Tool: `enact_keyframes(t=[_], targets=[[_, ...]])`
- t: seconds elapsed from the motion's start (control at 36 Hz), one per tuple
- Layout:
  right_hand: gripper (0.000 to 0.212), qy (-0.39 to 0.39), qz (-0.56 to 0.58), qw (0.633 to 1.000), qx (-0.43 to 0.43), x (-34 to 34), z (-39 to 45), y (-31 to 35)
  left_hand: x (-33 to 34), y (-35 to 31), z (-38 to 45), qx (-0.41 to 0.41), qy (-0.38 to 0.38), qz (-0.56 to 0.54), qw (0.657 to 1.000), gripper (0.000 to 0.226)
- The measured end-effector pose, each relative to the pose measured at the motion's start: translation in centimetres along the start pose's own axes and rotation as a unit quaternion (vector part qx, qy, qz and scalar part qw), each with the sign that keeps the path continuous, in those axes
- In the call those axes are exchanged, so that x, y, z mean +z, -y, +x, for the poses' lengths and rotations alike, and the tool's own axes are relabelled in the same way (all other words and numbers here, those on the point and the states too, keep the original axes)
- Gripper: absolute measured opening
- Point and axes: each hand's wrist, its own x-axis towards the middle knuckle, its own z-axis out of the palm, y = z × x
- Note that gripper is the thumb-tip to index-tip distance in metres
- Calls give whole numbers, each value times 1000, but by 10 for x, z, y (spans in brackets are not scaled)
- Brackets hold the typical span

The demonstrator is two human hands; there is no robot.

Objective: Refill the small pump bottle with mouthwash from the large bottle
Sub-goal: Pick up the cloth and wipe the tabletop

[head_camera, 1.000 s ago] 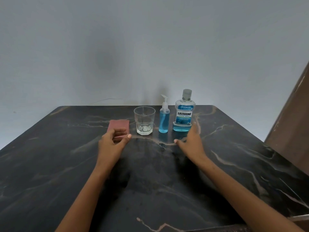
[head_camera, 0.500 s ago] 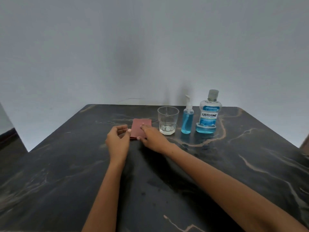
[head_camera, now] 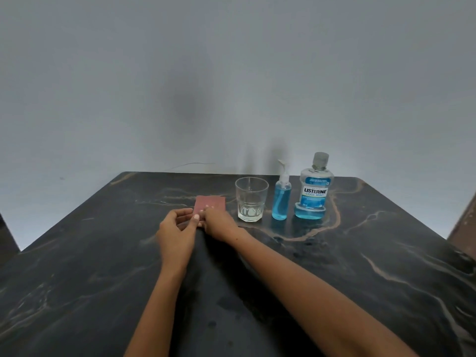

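The small pump bottle (head_camera: 281, 198) stands upright near the table's far edge, mostly full of blue liquid, with a white pump on top. Just right of it stands the large mouthwash bottle (head_camera: 313, 191), grey cap on, with only a low layer of blue liquid in it. Both my hands are well left of the bottles, at a flat red pad (head_camera: 210, 203). My left hand (head_camera: 177, 228) pinches the pad's near left corner. My right hand (head_camera: 219, 224) lies with its fingertips on the pad's near edge, thumb beside my left thumb.
A clear drinking glass (head_camera: 251, 199) stands between the red pad and the pump bottle. The dark marble table (head_camera: 360, 266) ends close behind the bottles, at a grey wall. A brown wooden edge (head_camera: 463, 225) shows at the right.
My right hand swung from in front of the large bottle leftward onto the red pad. My left hand stayed at the pad. My view turned left, so everything sits further right.
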Motion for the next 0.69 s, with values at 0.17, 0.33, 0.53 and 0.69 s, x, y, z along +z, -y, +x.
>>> enact_keyframes(t=[0.17, 0.33, 0.53, 0.69], targets=[[23, -90, 102, 990, 40, 7, -5, 0, 0, -2, -2, -17, 0, 7, 1000, 15], [21, -160, 337, 927, 46, -18, -22, 9, -3, -4, -3, -41, 0, 14, 999, 11], [23, -94, 599, 786, 121, -78, -99, -8, -6, -27, -11, -42, 73, 44, 995, 17], [22, -184, 518, 827, 117, -115, -193, -58, -32, -49, -39, 58, 213, 166, 961, 27]])
